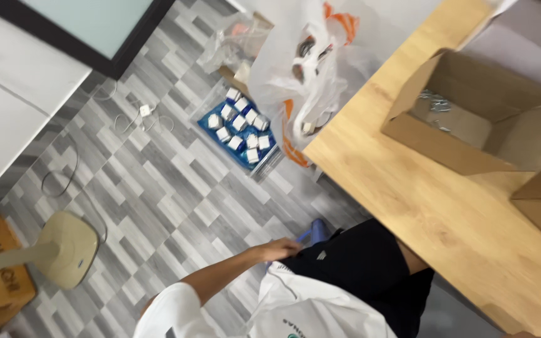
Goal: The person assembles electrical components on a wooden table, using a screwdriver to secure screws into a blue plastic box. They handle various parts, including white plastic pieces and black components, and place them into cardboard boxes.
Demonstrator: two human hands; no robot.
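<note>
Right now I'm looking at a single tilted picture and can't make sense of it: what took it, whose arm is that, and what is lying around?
The picture comes from a camera worn on a person's head, looking down, so you see their own body: white shirt, dark shorts. There is no machine. One arm reaches down, and its hand rests at the thigh; which hand it is I cannot tell, and it seems to hold nothing. The other hand is out of view.

On the right is a wooden table carrying an open cardboard box with a few small metal pieces inside. On the grey patterned floor lie a blue tray of small white boxes, a white plastic bag, loose cables and the base of a fan stand.
</note>
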